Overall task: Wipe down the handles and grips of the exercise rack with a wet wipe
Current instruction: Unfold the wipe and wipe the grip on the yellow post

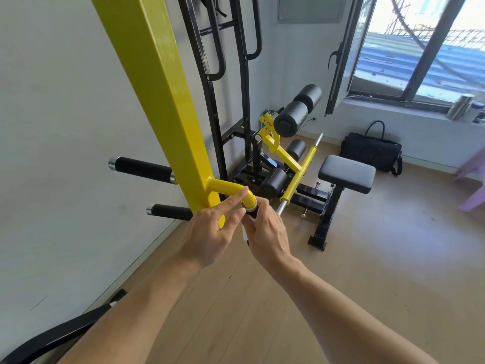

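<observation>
While clenched on wet wipe (pixel 248 227) around grip (pixel 251 213), right hand (pixel 265 232); left hand (pixel 212 233) released.

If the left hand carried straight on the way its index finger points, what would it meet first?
The left hand has its index fingertip already against the yellow curved handle bar, so that comes first. Beyond it lie the black foam rollers, though depth is unclear.

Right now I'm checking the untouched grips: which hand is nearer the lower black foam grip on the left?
Left. The left hand is just right of the lower black foam grip; the right hand is beyond it.
</observation>
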`<state>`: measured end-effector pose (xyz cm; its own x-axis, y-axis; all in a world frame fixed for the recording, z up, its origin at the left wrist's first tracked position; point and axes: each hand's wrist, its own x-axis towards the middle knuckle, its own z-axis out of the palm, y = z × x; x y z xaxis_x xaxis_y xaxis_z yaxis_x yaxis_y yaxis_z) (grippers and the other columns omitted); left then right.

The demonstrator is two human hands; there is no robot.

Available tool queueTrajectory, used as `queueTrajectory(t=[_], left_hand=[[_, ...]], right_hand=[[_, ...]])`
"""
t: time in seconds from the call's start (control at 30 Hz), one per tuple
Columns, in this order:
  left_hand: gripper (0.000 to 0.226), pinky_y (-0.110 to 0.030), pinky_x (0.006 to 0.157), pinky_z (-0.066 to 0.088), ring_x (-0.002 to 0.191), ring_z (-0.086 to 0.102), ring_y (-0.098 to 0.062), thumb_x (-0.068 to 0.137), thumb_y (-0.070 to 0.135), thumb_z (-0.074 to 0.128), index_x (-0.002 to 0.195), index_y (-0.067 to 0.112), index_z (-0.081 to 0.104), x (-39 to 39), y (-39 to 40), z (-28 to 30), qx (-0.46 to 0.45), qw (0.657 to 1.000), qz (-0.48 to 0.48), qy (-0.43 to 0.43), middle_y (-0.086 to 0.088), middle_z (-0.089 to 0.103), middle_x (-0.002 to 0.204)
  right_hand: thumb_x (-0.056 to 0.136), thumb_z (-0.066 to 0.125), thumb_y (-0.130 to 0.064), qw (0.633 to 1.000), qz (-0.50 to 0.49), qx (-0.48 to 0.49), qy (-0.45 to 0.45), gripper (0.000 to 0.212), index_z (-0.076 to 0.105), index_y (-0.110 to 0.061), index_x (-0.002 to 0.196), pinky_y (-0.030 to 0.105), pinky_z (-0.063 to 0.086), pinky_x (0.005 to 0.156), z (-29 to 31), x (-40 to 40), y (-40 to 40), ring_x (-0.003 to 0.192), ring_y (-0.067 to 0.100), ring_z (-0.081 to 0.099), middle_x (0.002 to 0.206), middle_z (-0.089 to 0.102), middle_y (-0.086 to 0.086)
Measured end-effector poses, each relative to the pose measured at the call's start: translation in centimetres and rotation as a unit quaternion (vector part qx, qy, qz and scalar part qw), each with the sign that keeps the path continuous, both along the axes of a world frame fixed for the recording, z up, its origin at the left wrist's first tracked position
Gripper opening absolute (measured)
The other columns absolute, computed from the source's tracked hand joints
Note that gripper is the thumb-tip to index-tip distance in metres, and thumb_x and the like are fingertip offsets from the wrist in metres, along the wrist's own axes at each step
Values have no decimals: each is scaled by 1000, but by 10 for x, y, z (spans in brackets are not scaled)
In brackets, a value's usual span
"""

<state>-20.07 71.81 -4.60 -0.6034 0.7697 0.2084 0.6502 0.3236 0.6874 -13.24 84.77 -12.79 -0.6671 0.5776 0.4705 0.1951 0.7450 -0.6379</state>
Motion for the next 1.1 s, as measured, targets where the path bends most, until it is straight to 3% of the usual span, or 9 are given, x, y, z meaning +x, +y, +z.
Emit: queueTrajectory(t=[0.13, 0.33, 0.47, 0.57, 0.67, 0.73, 0.93, 1.1], left_hand=[[55, -37, 111, 42, 122, 50, 2, 98, 51, 43, 151, 41, 36, -2, 1, -1, -6, 1000, 2, 0, 11, 62, 137], [52, -36, 113, 43, 125, 51, 0, 99, 48, 47, 150, 42, 38, -1, 0, -3, 1, 1000, -1, 1, 11, 62, 139], [52, -35, 113, 41, 125, 46, 4, 100, 47, 47, 151, 43, 37, -2, 1, -1, 0, 1000, 0, 3, 10, 61, 140], [53, -34, 111, 42, 125, 50, 0, 99, 48, 46, 151, 41, 37, -2, 0, 1, -3, 1000, -5, 6, 10, 61, 140], [53, -37, 111, 44, 126, 53, -3, 99, 46, 47, 151, 40, 38, -1, -1, 0, -1, 1000, -4, 8, 11, 61, 140], [53, -38, 111, 44, 123, 50, 1, 100, 47, 47, 152, 39, 37, -1, 0, 0, -3, 1000, -5, 10, 11, 60, 141], [54, -40, 109, 48, 123, 59, -8, 99, 50, 45, 151, 41, 37, 1, -1, 2, -6, 1000, -7, 17, 11, 63, 138], [55, -45, 110, 46, 125, 59, -11, 98, 53, 43, 152, 42, 35, 1, -2, 4, -18, 1000, 0, 22, 9, 63, 137]], right_hand=[[95, 48, -60, 994, 4, -30, -106, 45, 50, -19, 114, 40, 52, 73, -15, 0, 2, 85, 24, 66, 96, 69, 1], [96, 41, -60, 997, 21, -60, 42, 43, 48, -23, 115, 39, 52, 68, -2, -5, 0, 79, 23, 66, 93, 67, -2], [88, 43, -75, 992, 85, -89, 5, 60, 41, -22, 117, 44, 54, 68, -2, -10, 0, 79, 24, 63, 96, 63, 0], [91, 53, -62, 991, 111, -68, -26, 51, 39, -22, 120, 45, 54, 69, -4, -5, 9, 80, 24, 62, 98, 62, 1], [95, 41, -62, 992, 96, -35, -80, 44, 43, -22, 115, 48, 53, 73, -4, -2, 16, 81, 26, 62, 94, 66, 3], [97, 42, -58, 992, 70, -9, -102, 41, 47, -20, 112, 46, 53, 77, -4, -1, 15, 84, 25, 63, 94, 67, 3], [96, 45, -51, 999, 29, -12, 11, 41, 54, -14, 109, 36, 46, 73, 5, -7, 8, 81, 21, 57, 91, 60, -1], [96, 52, -52, 993, 10, -59, -98, 36, 51, -18, 109, 41, 50, 76, -35, -5, 5, 86, 29, 64, 93, 68, 5]])
